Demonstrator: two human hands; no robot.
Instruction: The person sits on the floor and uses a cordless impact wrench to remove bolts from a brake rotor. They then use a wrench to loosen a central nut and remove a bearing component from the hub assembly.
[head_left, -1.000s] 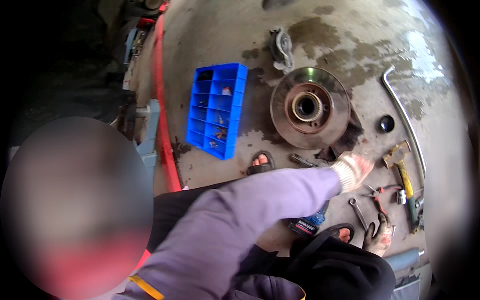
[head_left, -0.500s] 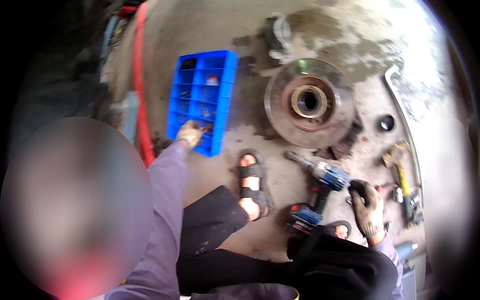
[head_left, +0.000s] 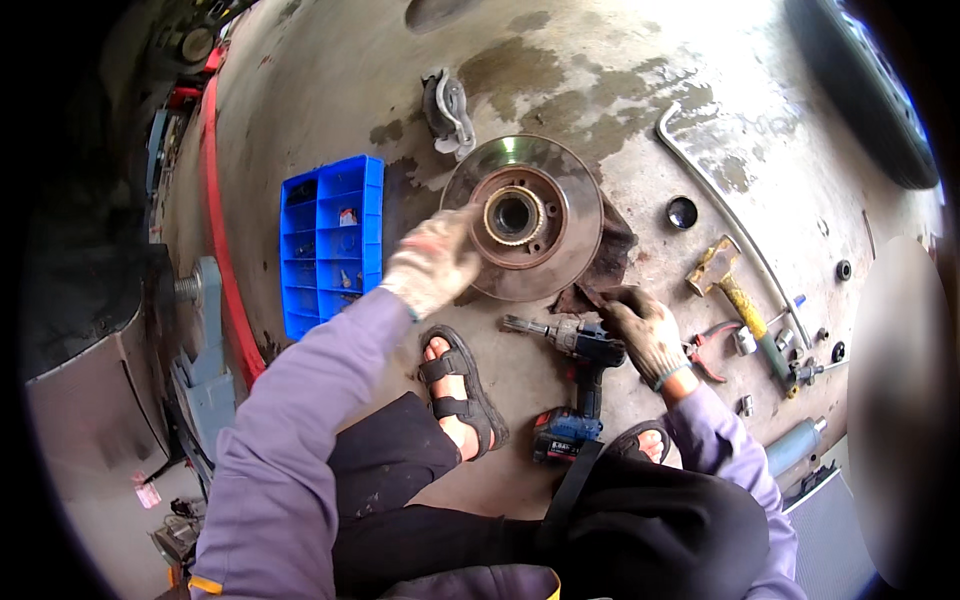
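Observation:
A brake disc [head_left: 460, 225] with a toothed hub ring [head_left: 513, 212] lies on the floor ahead of me. My left hand [head_left: 435, 262], in a pale work glove, is over the disc's left edge; motion smears its fingers, so I cannot see whether anything is in them. My right hand [head_left: 648, 332], in a dirtied glove, has its fingers curled together beside a dark rag [head_left: 618, 245] that is partly under the disc. What those fingers hold, if anything, is hidden. Just left of that hand, a cordless impact wrench [head_left: 585, 375] lies with its socket pointing left.
A blue compartment tray [head_left: 330, 245] with small parts stands at left, near a red bar [head_left: 222, 240]. Brake pads [head_left: 447, 112] lie behind the disc. To the right are a hammer [head_left: 740, 300], a bent bar [head_left: 720, 200], pliers [head_left: 710, 350], a black cap [head_left: 682, 212] and a tire [head_left: 860, 90].
My left hand has left the blue tray and moved right to the disc. My right hand has moved forward and left, nearer the rag and wrench. The view has shifted.

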